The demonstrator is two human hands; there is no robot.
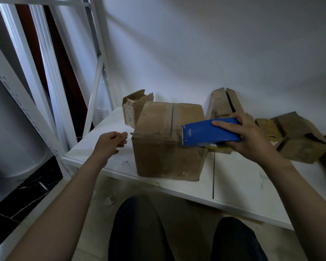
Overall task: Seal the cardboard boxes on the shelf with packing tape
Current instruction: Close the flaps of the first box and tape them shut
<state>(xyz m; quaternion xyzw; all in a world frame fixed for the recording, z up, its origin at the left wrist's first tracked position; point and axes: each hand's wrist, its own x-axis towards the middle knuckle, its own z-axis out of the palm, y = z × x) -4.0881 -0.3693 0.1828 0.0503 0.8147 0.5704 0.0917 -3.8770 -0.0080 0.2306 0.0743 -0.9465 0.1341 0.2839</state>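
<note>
A large closed cardboard box [164, 140] stands on the white shelf [239, 178], a seam running across its top. My right hand [247, 136] grips a blue tape dispenser [205, 133], whose toothed front end rests at the box's right top edge. Left of the box's near top corner hovers my left hand [111, 143], fingers loosely curled and pinched together; a thin clear strip seems to run from them toward the box, but I cannot tell for sure.
A small open box [134, 108] stands behind the large one. A tall split box [224, 104] leans at the wall, and several small boxes [299, 140] sit at the right. White shelf uprights [94, 102] rise at the left. My knees are below the shelf edge.
</note>
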